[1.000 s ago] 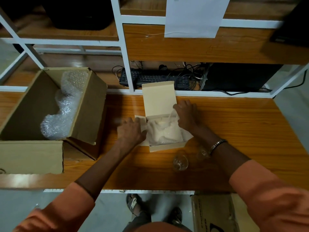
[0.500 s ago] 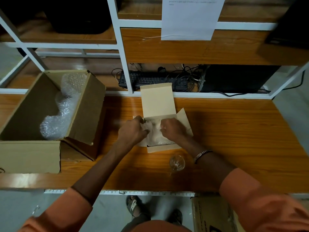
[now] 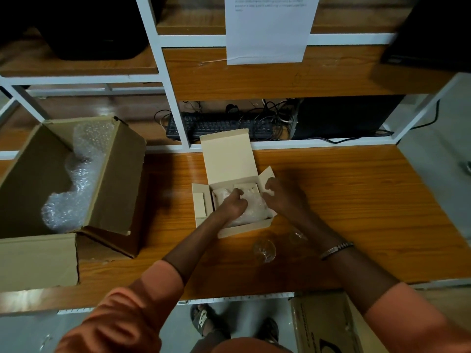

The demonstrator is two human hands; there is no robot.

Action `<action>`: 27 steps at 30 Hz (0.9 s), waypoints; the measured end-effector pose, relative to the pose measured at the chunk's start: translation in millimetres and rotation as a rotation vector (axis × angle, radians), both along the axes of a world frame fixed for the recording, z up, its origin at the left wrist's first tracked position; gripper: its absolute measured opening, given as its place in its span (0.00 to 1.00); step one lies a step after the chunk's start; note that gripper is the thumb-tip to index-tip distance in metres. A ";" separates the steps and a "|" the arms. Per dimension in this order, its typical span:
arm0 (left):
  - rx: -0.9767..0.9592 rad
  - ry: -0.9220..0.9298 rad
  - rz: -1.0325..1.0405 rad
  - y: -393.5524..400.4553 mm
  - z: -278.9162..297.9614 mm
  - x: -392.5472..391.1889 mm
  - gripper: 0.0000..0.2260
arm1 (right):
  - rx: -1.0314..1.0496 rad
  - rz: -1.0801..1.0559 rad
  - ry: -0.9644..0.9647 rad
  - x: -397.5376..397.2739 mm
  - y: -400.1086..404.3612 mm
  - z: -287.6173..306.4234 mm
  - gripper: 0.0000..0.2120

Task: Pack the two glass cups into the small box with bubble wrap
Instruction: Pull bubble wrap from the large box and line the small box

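1. The small box (image 3: 230, 174) stands open in the middle of the frame, lid up toward the top, with bubble wrap (image 3: 251, 212) already lining it
2. The two glass cups lie on the surface (image 3: 356, 200) just below the box: one glass cup (image 3: 264, 250) is clear to see, the other glass cup (image 3: 297, 235) is half hidden by the right forearm
3. Both cups are below the fingers, and the right hand (image 3: 283, 200) is nearer to them
4. The left hand (image 3: 233, 206) is curled, its fingers pressing the wrap down inside the box
5. The right hand hovers at the right edge of the box, fingers loosely bent and holding nothing, as far as I can tell
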State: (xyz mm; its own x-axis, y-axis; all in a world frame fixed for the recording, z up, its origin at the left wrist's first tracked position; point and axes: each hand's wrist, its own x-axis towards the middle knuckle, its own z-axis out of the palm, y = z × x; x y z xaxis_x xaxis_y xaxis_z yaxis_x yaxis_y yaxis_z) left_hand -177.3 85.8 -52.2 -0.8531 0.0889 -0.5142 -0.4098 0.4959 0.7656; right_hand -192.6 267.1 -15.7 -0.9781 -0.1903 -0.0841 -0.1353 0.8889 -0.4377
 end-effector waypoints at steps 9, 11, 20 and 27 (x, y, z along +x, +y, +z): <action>-0.630 0.393 -0.325 -8.3 -6.5 10.5 0.32 | 0.196 0.129 -0.087 11.4 -29.4 -14.6 0.24; -0.842 0.460 -0.441 -10.6 -6.3 10.1 0.33 | 0.249 0.133 -0.122 8.3 -36.6 -13.8 0.24; -1.133 0.522 -0.653 -40.9 -6.6 10.5 0.29 | 0.288 0.278 -0.009 -3.4 -42.7 -27.4 0.23; -1.121 0.730 -0.722 -43.1 8.0 14.4 0.23 | 0.370 0.438 0.003 -7.9 -46.8 -45.8 0.19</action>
State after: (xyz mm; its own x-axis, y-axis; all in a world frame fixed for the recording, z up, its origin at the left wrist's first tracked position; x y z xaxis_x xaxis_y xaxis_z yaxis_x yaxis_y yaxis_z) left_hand -163.0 42.7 -44.2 -0.8892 0.4475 -0.0954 0.4575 0.8641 -0.2100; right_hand -200.5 220.4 -61.4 -0.8148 -0.5365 -0.2196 -0.5265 0.8434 -0.1068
